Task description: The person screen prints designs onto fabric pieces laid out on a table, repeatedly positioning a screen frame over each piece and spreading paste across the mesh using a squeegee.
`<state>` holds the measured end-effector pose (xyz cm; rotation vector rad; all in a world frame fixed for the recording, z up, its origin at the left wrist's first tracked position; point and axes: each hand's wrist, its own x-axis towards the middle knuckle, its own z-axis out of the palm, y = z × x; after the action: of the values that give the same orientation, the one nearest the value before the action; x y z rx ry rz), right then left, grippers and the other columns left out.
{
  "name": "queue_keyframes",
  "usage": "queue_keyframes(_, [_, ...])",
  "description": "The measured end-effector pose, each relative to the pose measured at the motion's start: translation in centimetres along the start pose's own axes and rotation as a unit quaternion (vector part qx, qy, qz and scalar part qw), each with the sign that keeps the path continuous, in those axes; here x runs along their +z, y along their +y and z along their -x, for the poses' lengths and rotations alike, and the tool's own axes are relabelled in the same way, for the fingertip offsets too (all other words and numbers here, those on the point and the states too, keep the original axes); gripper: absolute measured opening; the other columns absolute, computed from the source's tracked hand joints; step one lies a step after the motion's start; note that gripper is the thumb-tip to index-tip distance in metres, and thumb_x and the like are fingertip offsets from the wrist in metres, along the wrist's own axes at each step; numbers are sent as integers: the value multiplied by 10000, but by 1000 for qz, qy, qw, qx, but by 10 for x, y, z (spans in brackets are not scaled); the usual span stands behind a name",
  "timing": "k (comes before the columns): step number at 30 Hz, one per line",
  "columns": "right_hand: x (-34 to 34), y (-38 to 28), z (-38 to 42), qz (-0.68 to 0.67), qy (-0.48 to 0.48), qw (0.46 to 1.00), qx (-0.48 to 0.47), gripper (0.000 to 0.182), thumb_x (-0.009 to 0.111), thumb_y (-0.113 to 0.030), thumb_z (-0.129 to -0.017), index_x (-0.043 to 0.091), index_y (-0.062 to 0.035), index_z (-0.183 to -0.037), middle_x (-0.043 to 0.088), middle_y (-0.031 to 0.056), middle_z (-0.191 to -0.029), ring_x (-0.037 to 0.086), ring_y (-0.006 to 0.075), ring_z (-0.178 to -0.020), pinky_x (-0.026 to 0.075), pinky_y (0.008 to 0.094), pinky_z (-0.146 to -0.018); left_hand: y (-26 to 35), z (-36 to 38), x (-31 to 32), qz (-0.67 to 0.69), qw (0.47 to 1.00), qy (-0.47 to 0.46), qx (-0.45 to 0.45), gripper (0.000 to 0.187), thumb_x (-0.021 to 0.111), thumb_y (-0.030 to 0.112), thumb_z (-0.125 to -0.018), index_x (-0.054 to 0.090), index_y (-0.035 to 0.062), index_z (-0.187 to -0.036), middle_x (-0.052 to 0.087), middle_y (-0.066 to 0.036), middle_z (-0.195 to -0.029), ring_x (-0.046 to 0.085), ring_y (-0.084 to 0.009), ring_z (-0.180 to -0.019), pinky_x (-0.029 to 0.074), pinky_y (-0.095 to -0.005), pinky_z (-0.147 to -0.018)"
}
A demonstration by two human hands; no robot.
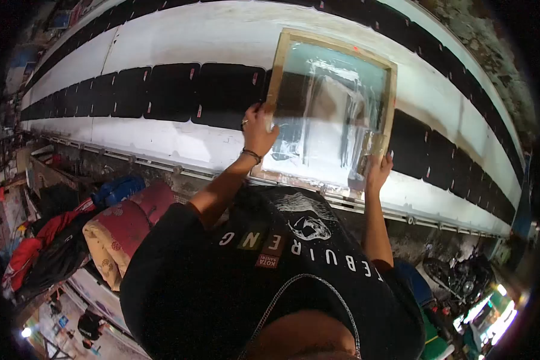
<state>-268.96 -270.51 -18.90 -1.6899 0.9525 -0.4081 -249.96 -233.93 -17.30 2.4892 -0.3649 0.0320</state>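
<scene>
A wooden screen-printing frame (392,90) lies over the long white table, its see-through mesh smeared with white ink. My left hand (258,129) is closed on the frame's left rail, thumb on the inner side. At the lower right corner, my right hand (378,172) is closed around the right rail, its fingers partly hidden. Just beside that hand, inside the frame, is a small brownish flat piece (372,144) whose kind I cannot make out. A row of black fabric panels (229,90) runs along the table and passes beneath the frame.
The white table (192,139) curves across the view, with more black panels (450,51) along its far side. A metal rail (180,172) edges its near side. Folded maroon bedding (135,219) and bags lie at left; a motorcycle (462,276) stands at right. Another person (90,326) is at lower left.
</scene>
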Motion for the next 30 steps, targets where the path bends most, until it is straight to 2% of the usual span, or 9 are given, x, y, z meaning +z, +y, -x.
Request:
queue_keyframes(2, [27, -52, -6, 377, 98, 852, -350, 416, 736, -255, -836, 738, 0, -1165, 725, 182, -1161, 686, 355, -1027, 530, 457, -933, 24, -41, 3, 44, 994, 14, 101, 782, 809, 325, -862, 461, 52, -1507, 486, -243, -1453, 467, -434, -1353, 375, -534, -1141])
queue_keyframes(4, [66, -93, -59, 355, -95, 889, -274, 421, 753, -368, -844, 760, -66, -1137, 734, 206, -1162, 682, 402, -1070, 521, 502, -953, 54, -105, 14, 98, 973, -29, 207, 789, 768, 402, -916, 423, 55, -1534, 499, -236, -1464, 479, -426, -1362, 385, -526, -1148])
queue_keyframes(9, [167, -148, -178, 389, -161, 758, -498, 284, 693, -302, -915, 729, -141, -1145, 779, 66, -1056, 737, 305, -971, 565, 489, -811, 83, -214, 54, 91, 957, -158, 228, 700, 662, 569, -961, 548, 60, -1428, 566, -236, -1390, 536, -416, -1309, 441, -496, -1107])
queue_keyframes(13, [158, -103, -103, 547, -95, 732, -394, 263, 669, -299, -912, 731, -159, -1126, 732, 79, -1061, 669, 312, -990, 512, 528, -843, 67, -148, 65, 103, 952, -220, 184, 540, 649, 540, -975, 687, 58, -1217, 657, -208, -1237, 614, -411, -1171, 489, -486, -1028])
queue_keyframes(14, [134, -67, -75, 461, -75, 736, -491, 304, 694, -316, -875, 722, -162, -1136, 718, 103, -1081, 651, 309, -1025, 465, 542, -910, 71, -110, 46, 88, 951, -233, 184, 499, 668, 520, -964, 705, 63, -1162, 675, -182, -1186, 641, -404, -1102, 512, -482, -981])
queue_keyframes(15, [113, -92, -32, 553, -265, 747, -258, 412, 728, -320, -827, 695, -161, -1206, 705, 103, -1186, 644, 297, -1094, 433, 544, -969, 50, -61, 64, 89, 954, -166, 234, 486, 698, 494, -948, 693, 75, -1194, 676, -167, -1158, 654, -383, -1061, 519, -466, -966])
queue_keyframes(21, [56, -95, 93, 441, -261, 800, -312, 477, 754, -122, -782, 674, -153, -1251, 687, 41, -1220, 625, 274, -1142, 436, 463, -962, 45, 55, 8, 198, 915, -297, 191, 511, 721, 426, -959, 665, 44, -1294, 640, -154, -1295, 614, -335, -1206, 474, -485, -1005])
queue_keyframes(26, [24, -73, 114, 472, -306, 776, -285, 544, 774, -177, -821, 617, -159, -1342, 685, 57, -1245, 598, 269, -1215, 413, 473, -1029, 11, 10, -6, -43, 998, 35, 34, 681, 746, 464, -916, 578, 27, -1410, 463, -267, -1491, 469, -440, -1357, 386, -554, -1122])
queue_keyframes(30, [22, -63, 116, 471, -260, 748, -389, 499, 718, -170, -856, 635, -155, -1348, 681, 72, -1297, 593, 278, -1242, 422, 483, -1026, -32, 5, 20, 26, 999, -36, -8, 714, 840, 195, -752, 569, 16, -1387, 399, -256, -1524, 437, -462, -1360, 373, -531, -1163])
